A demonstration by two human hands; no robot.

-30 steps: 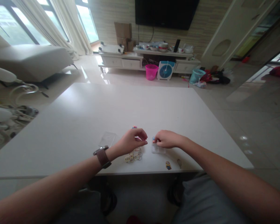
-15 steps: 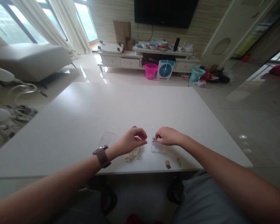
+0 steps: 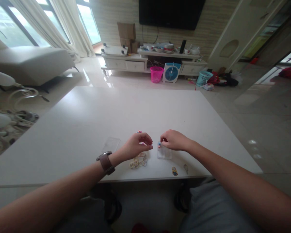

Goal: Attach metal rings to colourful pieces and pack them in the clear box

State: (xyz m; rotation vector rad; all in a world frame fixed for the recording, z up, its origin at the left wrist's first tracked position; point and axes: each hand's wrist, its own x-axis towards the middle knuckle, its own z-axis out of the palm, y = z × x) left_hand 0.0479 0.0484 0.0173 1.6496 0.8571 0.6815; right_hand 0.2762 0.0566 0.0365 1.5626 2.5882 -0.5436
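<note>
Clear plastic box (image 3: 164, 158), one, small, lidless: likely light and stiff, with smooth sides that may slip under dry fingers and thin walls that could crack if squeezed; best held by two opposite side walls near the rim. Small coloured pieces (image 3: 159, 145), inside the box at its far left corner: probably very light, best taken singly between thumb and forefinger. Appearance: box see-through and colourless, roughly rectangular, lying flat on the white table (image 3: 140, 106); pieces blue and orange-red, too small for their shape to be told. Right hand (image 3: 174, 140), over the far side of the box, hiding part of it: fingers curled, thumb and forefinger drawn close at the coloured pieces; whether anything is pinched cannot be told. Left hand (image 3: 137, 144), left of the box: thumb and fingers curved and apart, pink bits (image 3: 143, 143) visible within the curve, contact unclear. Pale rings (image 3: 138, 162), a loose cluster, left of the box and nearer the person. Clear lid (image 3: 111, 144), flat, farther left of the box. Yellow and blue cartoon figure (image 3: 174, 171), flat, nearer the person than the box, slightly right.
</note>
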